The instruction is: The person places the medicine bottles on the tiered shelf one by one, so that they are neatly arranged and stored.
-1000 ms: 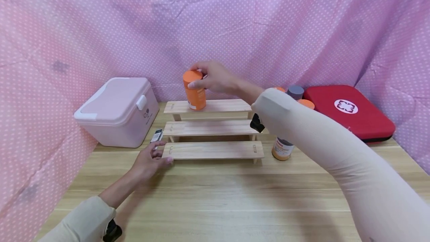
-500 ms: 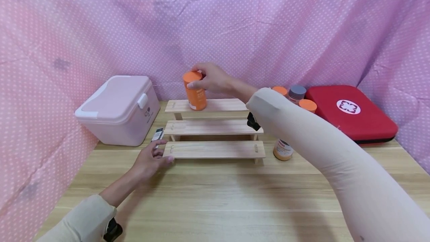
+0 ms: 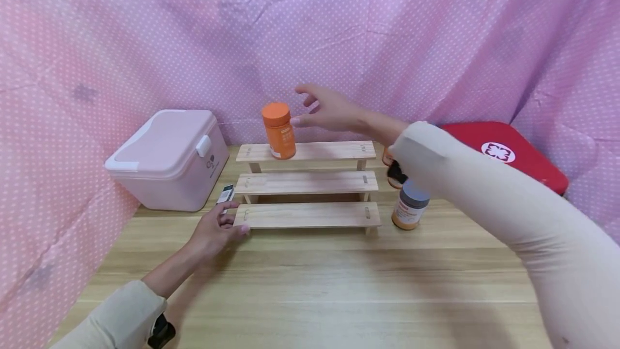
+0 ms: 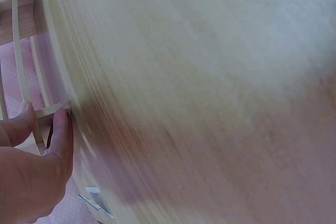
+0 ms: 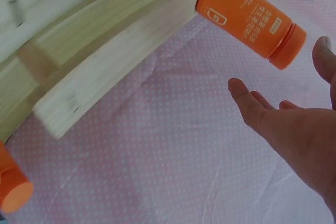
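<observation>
An orange bottle (image 3: 281,132) with an orange cap stands near the left end of the top step of a three-step wooden rack (image 3: 310,215). Just right of it is my right hand (image 3: 331,109), its fingers spread and holding nothing. A gap shows between this hand (image 5: 294,124) and the bottle (image 5: 249,19) in the right wrist view. My left hand (image 3: 213,233) holds the left end of the lowest step. In the left wrist view, thumb and fingers of the left hand (image 4: 39,166) pinch the rack's end at its leg.
Right of the rack stands a grey-capped bottle (image 3: 409,209); orange items behind it are partly hidden by my right sleeve. A red case (image 3: 528,160) lies at the far right. At left sit a pink lidded box (image 3: 169,160) and a small packet (image 3: 225,195).
My right hand has let go of the orange bottle and moved right, away from it. The bottle stays on the top step. My left hand keeps its hold on the rack.
</observation>
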`<action>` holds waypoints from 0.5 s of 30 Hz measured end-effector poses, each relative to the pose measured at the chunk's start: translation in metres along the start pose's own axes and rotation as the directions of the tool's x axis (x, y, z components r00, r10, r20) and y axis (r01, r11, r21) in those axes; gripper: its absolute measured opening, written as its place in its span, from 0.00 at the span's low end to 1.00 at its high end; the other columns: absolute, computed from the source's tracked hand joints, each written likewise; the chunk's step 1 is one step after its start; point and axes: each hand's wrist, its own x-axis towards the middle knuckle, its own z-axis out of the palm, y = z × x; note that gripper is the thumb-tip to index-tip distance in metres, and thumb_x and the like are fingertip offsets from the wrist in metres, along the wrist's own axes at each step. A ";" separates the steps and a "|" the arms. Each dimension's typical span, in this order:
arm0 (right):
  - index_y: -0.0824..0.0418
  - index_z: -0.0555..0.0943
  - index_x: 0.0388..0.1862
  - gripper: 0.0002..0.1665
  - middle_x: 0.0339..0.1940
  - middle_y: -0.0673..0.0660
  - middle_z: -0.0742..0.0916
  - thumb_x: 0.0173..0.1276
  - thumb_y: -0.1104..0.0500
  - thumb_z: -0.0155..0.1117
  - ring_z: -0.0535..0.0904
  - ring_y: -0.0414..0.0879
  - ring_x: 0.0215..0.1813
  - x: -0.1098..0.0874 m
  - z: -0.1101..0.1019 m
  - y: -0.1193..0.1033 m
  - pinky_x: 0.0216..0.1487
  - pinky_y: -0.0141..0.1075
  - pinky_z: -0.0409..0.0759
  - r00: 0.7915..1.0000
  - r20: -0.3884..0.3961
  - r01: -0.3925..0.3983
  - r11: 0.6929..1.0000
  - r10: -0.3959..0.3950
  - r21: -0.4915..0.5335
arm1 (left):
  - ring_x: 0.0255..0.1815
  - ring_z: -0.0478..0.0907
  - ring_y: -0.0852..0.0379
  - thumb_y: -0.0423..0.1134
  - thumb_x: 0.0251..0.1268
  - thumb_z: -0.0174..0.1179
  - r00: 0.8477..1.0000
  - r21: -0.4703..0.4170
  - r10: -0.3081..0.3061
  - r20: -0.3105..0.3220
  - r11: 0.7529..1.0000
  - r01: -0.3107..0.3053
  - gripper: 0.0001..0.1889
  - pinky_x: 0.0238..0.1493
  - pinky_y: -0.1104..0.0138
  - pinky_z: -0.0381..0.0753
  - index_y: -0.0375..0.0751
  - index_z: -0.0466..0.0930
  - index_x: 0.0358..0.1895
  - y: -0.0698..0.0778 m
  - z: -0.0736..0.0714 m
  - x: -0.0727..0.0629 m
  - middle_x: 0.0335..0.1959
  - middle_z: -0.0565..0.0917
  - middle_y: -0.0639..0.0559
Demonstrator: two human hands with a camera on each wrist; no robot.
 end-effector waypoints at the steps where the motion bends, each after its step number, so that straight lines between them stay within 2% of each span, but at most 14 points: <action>1: 0.54 0.53 0.77 0.47 0.68 0.62 0.69 0.66 0.47 0.66 0.71 0.53 0.64 -0.006 -0.004 0.003 0.58 0.45 0.75 1.000 -0.003 -0.004 1.000 0.004 0.012 | 0.38 0.81 0.56 0.32 0.59 0.67 1.000 0.003 0.001 -0.002 1.000 -0.001 0.36 0.35 0.70 0.79 0.32 0.59 0.69 0.000 0.000 0.000 0.43 0.81 0.38; 9: 0.59 0.56 0.75 0.44 0.70 0.64 0.68 0.66 0.55 0.67 0.66 0.58 0.68 -0.070 -0.021 0.034 0.66 0.50 0.66 0.995 -0.076 0.071 0.997 -0.068 0.037 | 0.40 0.80 0.56 0.34 0.59 0.67 1.000 0.029 -0.004 -0.006 1.000 0.004 0.35 0.35 0.71 0.78 0.34 0.60 0.68 -0.001 0.000 -0.001 0.46 0.81 0.37; 12: 0.60 0.58 0.74 0.43 0.69 0.63 0.69 0.65 0.57 0.67 0.66 0.57 0.68 -0.096 -0.024 0.047 0.66 0.51 0.64 0.991 -0.114 0.068 0.998 -0.066 0.015 | 0.41 0.81 0.55 0.34 0.60 0.67 1.000 0.031 0.003 -0.004 1.000 -0.003 0.35 0.36 0.71 0.78 0.34 0.60 0.68 -0.002 0.000 -0.003 0.46 0.80 0.37; 15: 0.59 0.59 0.74 0.43 0.69 0.62 0.69 0.65 0.57 0.68 0.66 0.58 0.68 -0.122 -0.028 0.059 0.66 0.54 0.64 0.987 -0.157 0.032 0.999 -0.032 -0.004 | 0.41 0.80 0.56 0.33 0.59 0.67 1.000 0.029 0.017 -0.004 0.999 -0.017 0.35 0.36 0.71 0.78 0.33 0.60 0.68 -0.001 0.000 -0.002 0.45 0.81 0.37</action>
